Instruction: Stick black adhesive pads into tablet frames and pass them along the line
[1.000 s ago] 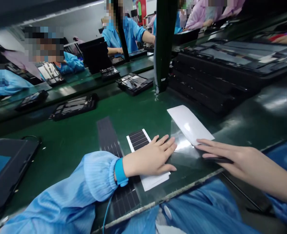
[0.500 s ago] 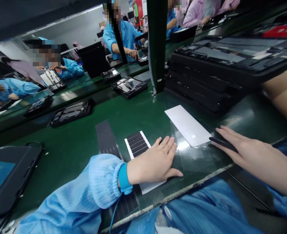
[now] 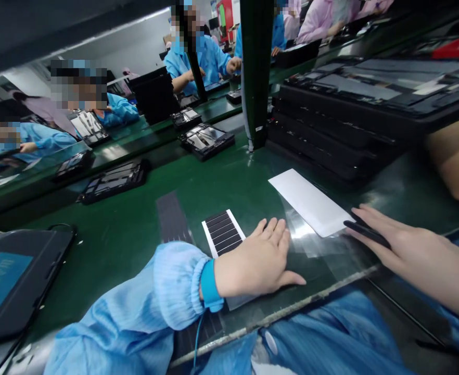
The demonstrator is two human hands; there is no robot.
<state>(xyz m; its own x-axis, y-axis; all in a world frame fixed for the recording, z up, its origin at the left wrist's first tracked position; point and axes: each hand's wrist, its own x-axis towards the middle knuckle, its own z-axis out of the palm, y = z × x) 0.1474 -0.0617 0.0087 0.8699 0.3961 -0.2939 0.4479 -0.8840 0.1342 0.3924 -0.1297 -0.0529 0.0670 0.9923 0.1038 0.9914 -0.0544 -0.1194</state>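
Observation:
My left hand [image 3: 256, 258] lies flat, fingers stretched, across a white backing sheet [image 3: 233, 219] that carries a row of black strips. It covers the sheet's middle and lower part. My right hand [image 3: 405, 245] holds a slim black tool [image 3: 367, 233], perhaps tweezers, between its fingers. The tool's tip is at the near corner of a blank white sheet [image 3: 311, 203]; whether it grips that corner I cannot tell. Clear film [image 3: 311, 250] lies partly under the blank sheet. Left of the strips is a dark translucent strip [image 3: 173, 216], partly under my sleeve.
Black device housings [image 3: 331, 125] are stacked at the right, beside a green post [image 3: 256, 78]. Single housings [image 3: 114, 182] lie along the far side of the green bench [image 3: 124, 229]. A dark case [image 3: 14, 281] stands at the left. Co-workers sit opposite; another person's arm shows at the right.
The view has shifted slightly, so most things sit further right. My left hand has slid a little right over the strip sheet. The blank sheet's near corner has shifted right with my right hand.

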